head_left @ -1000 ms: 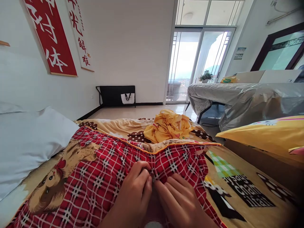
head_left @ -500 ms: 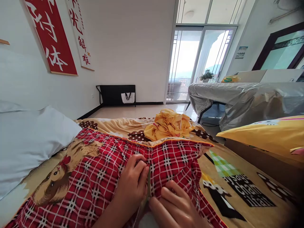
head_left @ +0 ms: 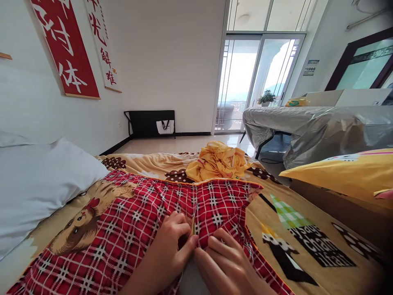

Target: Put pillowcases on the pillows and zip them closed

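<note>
A red plaid pillowcase (head_left: 132, 221) with a brown dog print lies across the bed in front of me, bunched toward its middle. My left hand (head_left: 167, 250) pinches the cloth along an opening at the centre, fingers curled. Right beside it, my right hand (head_left: 225, 264) grips the other side of the same opening, fingers bent into the fabric. Something pale shows just below the two hands, partly hidden by them.
A white pillow (head_left: 37, 184) lies at the left. A crumpled yellow cloth (head_left: 219, 162) sits on the tan printed blanket (head_left: 307, 241) beyond the pillowcase. A yellow pillow (head_left: 344, 172) rests at the right, with a grey-covered table (head_left: 307, 123) behind it.
The pillowcase's far edge has slid toward me and flattened. Both hands have moved a little nearer to me while keeping their pinch on the opening.
</note>
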Demonstrator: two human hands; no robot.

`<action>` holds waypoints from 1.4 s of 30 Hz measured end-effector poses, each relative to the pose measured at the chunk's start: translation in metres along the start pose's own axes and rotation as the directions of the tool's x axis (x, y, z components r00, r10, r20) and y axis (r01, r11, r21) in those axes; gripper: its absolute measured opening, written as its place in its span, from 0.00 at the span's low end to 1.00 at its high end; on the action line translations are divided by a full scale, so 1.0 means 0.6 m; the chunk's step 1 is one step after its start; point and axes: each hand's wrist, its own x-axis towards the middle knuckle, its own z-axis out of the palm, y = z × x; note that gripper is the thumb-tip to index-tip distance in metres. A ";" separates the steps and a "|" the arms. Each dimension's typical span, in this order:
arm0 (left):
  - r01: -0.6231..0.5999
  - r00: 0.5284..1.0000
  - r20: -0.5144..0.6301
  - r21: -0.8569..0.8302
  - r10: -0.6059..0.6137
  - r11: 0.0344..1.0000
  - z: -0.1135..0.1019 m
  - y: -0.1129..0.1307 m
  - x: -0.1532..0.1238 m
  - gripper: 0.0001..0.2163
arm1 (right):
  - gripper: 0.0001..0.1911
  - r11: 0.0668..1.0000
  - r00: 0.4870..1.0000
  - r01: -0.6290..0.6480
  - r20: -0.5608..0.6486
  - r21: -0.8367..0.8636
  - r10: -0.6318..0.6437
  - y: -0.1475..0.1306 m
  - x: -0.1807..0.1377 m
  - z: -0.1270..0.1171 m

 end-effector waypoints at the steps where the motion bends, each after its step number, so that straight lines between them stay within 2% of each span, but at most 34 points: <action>1: -0.003 1.000 -0.002 -0.017 0.003 1.000 0.001 0.000 0.002 0.13 | 0.17 1.000 1.000 0.005 0.001 -0.002 -0.005 0.000 0.000 0.002; 4: 0.013 0.999 -0.048 -0.037 -0.015 0.999 0.007 -0.005 0.006 0.14 | 0.19 1.000 1.000 0.009 0.013 0.004 -0.009 -0.003 -0.004 0.008; 9: 0.054 0.974 -0.221 0.015 -0.050 0.998 0.021 -0.021 0.014 0.15 | 0.17 0.996 0.994 0.079 0.068 0.037 -0.082 -0.006 -0.012 0.014; 12: 0.076 0.965 -0.253 0.056 -0.060 0.995 0.023 -0.030 0.018 0.15 | 0.16 0.994 0.991 0.096 0.090 0.046 -0.100 -0.006 -0.012 0.014; 14: 0.080 0.976 -0.212 0.100 -0.057 0.992 0.021 -0.030 0.018 0.15 | 0.17 0.993 0.992 0.098 0.077 0.063 -0.103 -0.004 -0.011 0.012; 19: -0.004 0.999 0.032 0.159 -0.002 0.987 0.014 -0.018 -0.002 0.12 | 0.20 0.995 0.996 0.068 0.047 0.066 -0.071 0.001 -0.007 0.007; 23: -0.041 0.998 0.045 0.121 0.036 0.992 0.013 -0.011 -0.008 0.11 | 0.20 0.996 0.996 0.070 0.042 0.057 -0.073 0.000 -0.008 0.013; 26: -0.004 1.000 -0.003 0.123 0.004 0.992 0.014 -0.013 0.000 0.12 | 0.20 0.996 0.996 0.080 0.031 0.023 -0.081 -0.005 -0.013 0.024; 29: 0.057 0.993 -0.116 0.177 -0.037 0.983 0.015 -0.022 0.010 0.14 | 0.20 0.997 0.997 0.078 0.030 -0.007 -0.078 -0.013 -0.018 0.032; 34: 0.101 0.968 -0.244 0.192 -0.053 0.976 0.019 -0.036 0.019 0.16 | 0.17 0.996 0.992 0.077 0.093 0.050 -0.081 -0.011 -0.017 0.021; 37: 0.148 0.979 -0.170 0.193 -0.115 0.970 0.018 -0.031 0.015 0.16 | 0.17 0.995 0.994 0.054 0.086 0.079 -0.061 -0.005 -0.015 0.010; 39: 0.173 0.985 -0.044 0.185 -0.168 0.967 0.014 -0.020 0.008 0.16 | 0.17 0.996 0.995 0.022 0.093 0.088 -0.030 -0.002 -0.015 0.005; 42: 0.180 0.966 0.167 0.121 -0.199 0.976 0.007 -0.003 -0.005 0.14 | 0.16 0.993 0.995 -0.024 0.103 0.114 0.013 0.000 -0.016 0.003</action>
